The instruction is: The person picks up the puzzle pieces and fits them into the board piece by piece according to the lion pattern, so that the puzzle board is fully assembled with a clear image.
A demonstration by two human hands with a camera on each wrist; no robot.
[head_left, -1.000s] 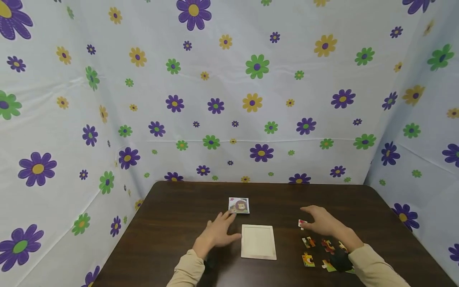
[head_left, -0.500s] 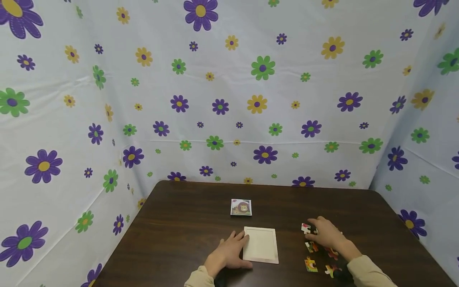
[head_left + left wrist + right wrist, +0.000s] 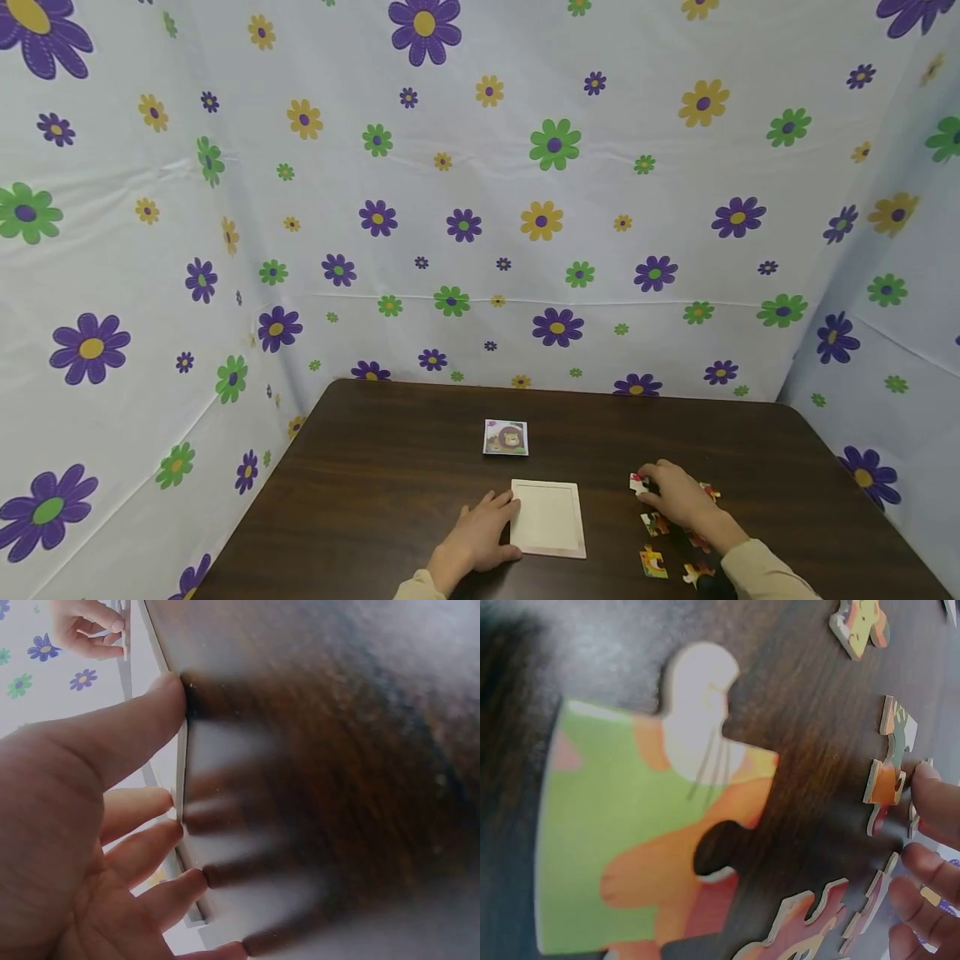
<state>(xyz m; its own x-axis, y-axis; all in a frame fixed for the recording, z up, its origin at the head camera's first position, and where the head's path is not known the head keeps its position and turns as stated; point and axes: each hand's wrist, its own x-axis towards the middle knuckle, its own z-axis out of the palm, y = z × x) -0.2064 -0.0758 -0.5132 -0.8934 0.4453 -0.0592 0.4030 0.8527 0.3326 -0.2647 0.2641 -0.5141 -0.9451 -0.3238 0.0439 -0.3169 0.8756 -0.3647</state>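
A pale wooden puzzle tray lies on the dark table. My left hand rests along its left edge with fingers spread; in the left wrist view its thumb and fingertips touch or nearly touch the tray's side. To the right, my right hand pinches a white and pink puzzle piece at the table surface. Its fingers partly cover that piece. Below lie more pieces, among them a dark green and orange puzzle piece and a yellow puzzle piece.
Behind the tray lies a square picture card with a lion on it. A green and orange puzzle piece fills much of the right wrist view, with several others around it. A flowered cloth surrounds the table.
My left hand has come from beside the card to the tray's left edge. The right hand has lowered and drawn its fingers together on the white and pink piece. The head view shifted slightly.
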